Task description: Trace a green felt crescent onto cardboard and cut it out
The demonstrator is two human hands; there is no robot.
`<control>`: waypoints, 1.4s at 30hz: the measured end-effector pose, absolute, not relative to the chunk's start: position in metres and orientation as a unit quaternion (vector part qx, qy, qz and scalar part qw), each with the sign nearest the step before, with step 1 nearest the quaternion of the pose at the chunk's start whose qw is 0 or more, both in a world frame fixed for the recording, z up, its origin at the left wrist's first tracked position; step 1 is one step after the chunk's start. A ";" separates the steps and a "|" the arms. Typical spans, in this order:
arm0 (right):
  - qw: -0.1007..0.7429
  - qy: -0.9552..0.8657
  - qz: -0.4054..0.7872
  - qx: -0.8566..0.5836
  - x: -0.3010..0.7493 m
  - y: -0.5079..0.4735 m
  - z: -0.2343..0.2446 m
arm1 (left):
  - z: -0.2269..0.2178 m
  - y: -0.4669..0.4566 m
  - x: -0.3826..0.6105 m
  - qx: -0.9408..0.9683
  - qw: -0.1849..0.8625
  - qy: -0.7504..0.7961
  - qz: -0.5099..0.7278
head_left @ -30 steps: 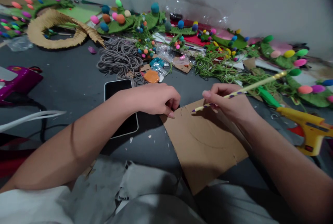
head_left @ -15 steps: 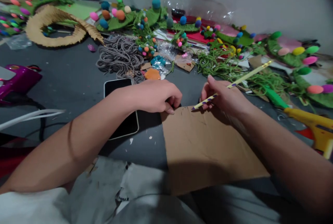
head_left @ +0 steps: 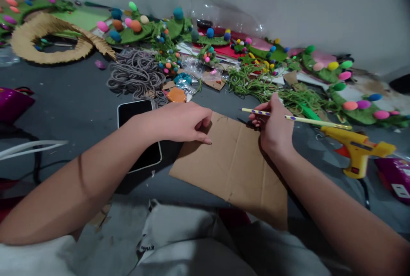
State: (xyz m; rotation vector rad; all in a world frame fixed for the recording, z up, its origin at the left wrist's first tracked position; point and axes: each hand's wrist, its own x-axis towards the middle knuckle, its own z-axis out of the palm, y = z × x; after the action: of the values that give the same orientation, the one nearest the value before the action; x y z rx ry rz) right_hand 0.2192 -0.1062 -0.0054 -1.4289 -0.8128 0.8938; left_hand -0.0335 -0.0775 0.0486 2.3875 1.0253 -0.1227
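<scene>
A piece of brown cardboard (head_left: 221,156) lies at the table's front edge, its near part jutting over my lap. My left hand (head_left: 184,123) rests across its upper left edge, fingers curled and thumb apart from them, nothing visible between. Held between the fingers of my right hand (head_left: 275,126) is a pale yellow pencil (head_left: 310,121) with purple spots, its tip pointing left beyond the cardboard's far edge. That hand sits by the cardboard's right corner; its lower fingers are partly hidden. Under my left forearm lies a phone (head_left: 145,156) with a dark screen.
A yellow glue gun (head_left: 355,143) lies on the right. Grey cord (head_left: 137,73), green yarn (head_left: 246,80) and an orange piece (head_left: 176,95) lie beyond my hands. Green felt pieces with coloured balls (head_left: 136,26) line the wall, beside a tan paper ring (head_left: 24,39).
The cardboard has turned, its near left corner shifting left and upward. My right hand has tilted, lifting the pencil tip off the cardboard. My left thumb has spread from the fingers.
</scene>
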 end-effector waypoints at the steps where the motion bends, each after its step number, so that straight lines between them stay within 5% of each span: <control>1: 0.573 -0.358 0.410 -0.613 0.220 -0.108 -0.003 | 0.045 -0.075 -0.034 0.883 0.267 0.382 -0.047; 8: 0.394 -0.480 0.566 -0.542 0.250 -0.118 0.005 | 0.029 -0.059 -0.041 0.893 0.278 0.353 0.007; 14: 0.279 -0.594 0.555 -0.511 0.259 -0.105 0.011 | 0.028 -0.056 -0.042 0.914 0.253 0.317 0.007; 24: 0.274 -0.604 0.546 -0.512 0.240 -0.103 0.010 | 0.030 -0.055 -0.041 0.914 0.274 0.298 0.002; 31: 0.384 -0.558 0.516 -0.523 0.237 -0.108 0.002 | 0.030 -0.055 -0.043 0.912 0.291 0.290 0.019; 35: 0.342 -0.585 0.527 -0.512 0.235 -0.107 0.001 | 0.031 -0.055 -0.043 0.913 0.290 0.287 0.015; 42: 0.454 -0.533 0.466 -0.541 0.232 -0.104 -0.003 | 0.027 -0.054 -0.044 0.916 0.286 0.282 0.025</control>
State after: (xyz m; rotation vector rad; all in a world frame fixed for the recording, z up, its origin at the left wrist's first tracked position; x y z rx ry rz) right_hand 0.2324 -0.1043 -0.0027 -1.3349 -1.3143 1.1508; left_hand -0.0444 -0.0539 0.0271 2.4479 0.7546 0.0671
